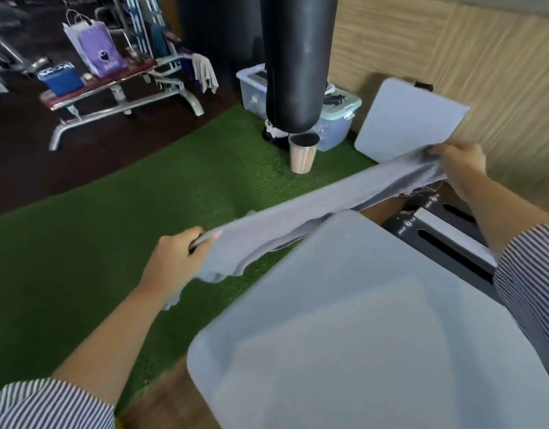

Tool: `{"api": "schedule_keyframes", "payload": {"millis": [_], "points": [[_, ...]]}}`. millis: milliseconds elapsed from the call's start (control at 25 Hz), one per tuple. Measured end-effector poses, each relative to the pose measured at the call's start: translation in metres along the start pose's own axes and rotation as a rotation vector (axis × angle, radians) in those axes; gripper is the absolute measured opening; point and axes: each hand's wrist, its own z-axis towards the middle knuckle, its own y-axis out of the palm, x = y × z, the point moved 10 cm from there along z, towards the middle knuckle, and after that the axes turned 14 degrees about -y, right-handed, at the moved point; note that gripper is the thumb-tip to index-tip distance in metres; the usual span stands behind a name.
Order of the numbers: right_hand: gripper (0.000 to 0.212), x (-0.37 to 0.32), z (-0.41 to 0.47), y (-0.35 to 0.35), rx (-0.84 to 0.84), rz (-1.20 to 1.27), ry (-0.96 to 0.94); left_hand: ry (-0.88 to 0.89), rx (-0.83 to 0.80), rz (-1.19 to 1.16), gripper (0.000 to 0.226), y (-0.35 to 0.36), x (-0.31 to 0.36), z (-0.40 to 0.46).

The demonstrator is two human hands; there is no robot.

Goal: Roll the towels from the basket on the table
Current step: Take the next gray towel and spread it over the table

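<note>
Hands clamp opposite ends: our left hand (pixel 174 261) and right hand (pixel 458 164) stretch the long grey cloth towel (pixel 313 205) crosswise above the grey plastic surface (pixel 375 335).

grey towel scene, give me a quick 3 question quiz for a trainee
1. True or false: the grey towel lies rolled on the table.
2. Which hand holds the towel's end nearer the wooden wall?
3. What stands on the green turf under the black punching bag: A) bin B) chair C) ball

Key: 1 false, it is stretched between the left hand and the right hand. 2 right. 3 A, the bin.
</note>
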Motion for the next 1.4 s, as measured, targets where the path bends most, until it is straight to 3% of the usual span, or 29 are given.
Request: {"api": "schedule_keyframes", "payload": {"millis": [80,200,360,520,720,1000,1280,1400], "points": [[0.024,0.020,-0.022,-0.024,-0.105,-0.067,-0.015,0.022,-0.070,0.054,0.047,0.016,0.007,-0.038],[0.026,0.040,-0.059,-0.029,-0.346,-0.222,-0.129,-0.026,-0.138,0.110,0.049,0.029,-0.004,-0.080],[0.024,0.055,-0.109,-0.028,-0.583,-0.598,-0.392,-0.108,-0.184,0.108,0.048,0.036,-0.023,-0.135],[0.027,0.054,-0.154,-0.047,-0.571,-0.746,-0.521,-0.086,-0.203,0.139,0.046,0.035,-0.018,-0.184],[0.022,0.065,-0.200,-0.094,-0.530,-0.697,-0.530,-0.062,-0.223,0.164,0.042,0.042,0.006,-0.246],[0.026,0.130,-0.216,-0.186,-0.526,-0.735,-0.517,-0.049,-0.244,0.123,0.045,0.078,0.059,-0.346],[0.030,0.197,-0.250,-0.279,-0.600,-0.727,-0.513,-0.105,-0.130,0.118,0.035,0.123,0.123,-0.475],[0.027,0.221,-0.270,-0.320,-0.615,-0.722,-0.535,-0.097,-0.115,0.140,0.048,0.143,0.146,-0.524]]}}
